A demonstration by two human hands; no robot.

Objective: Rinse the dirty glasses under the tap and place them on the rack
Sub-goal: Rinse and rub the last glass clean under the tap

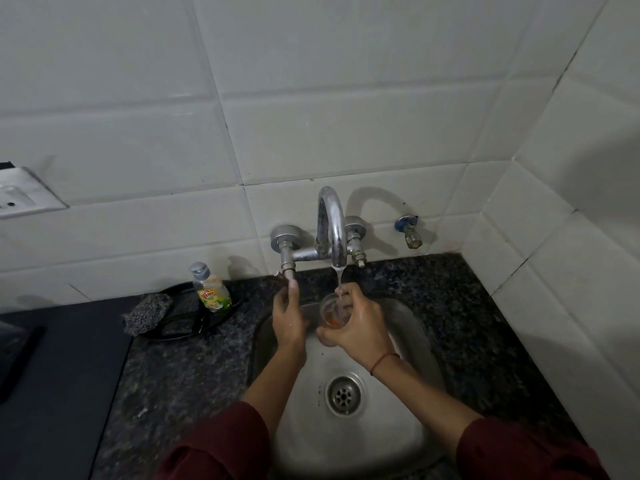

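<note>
Over the sink, the right hand gripped a glass tilted under the tap, water running into it. The left hand reached up beside the tap, fingertips pinching its left valve handle.

- White tiled wall fills the view from 9 o'clock through 12, meeting a second tiled wall in a corner at 2 o'clock.
- Dark speckled granite counter spans 7 to 4 o'clock.
- White switch plate on the wall at 9 o'clock.
- A flat black surface lies at 8 o'clock.
- Light is dim, with soft shadows on the tiles.
</note>
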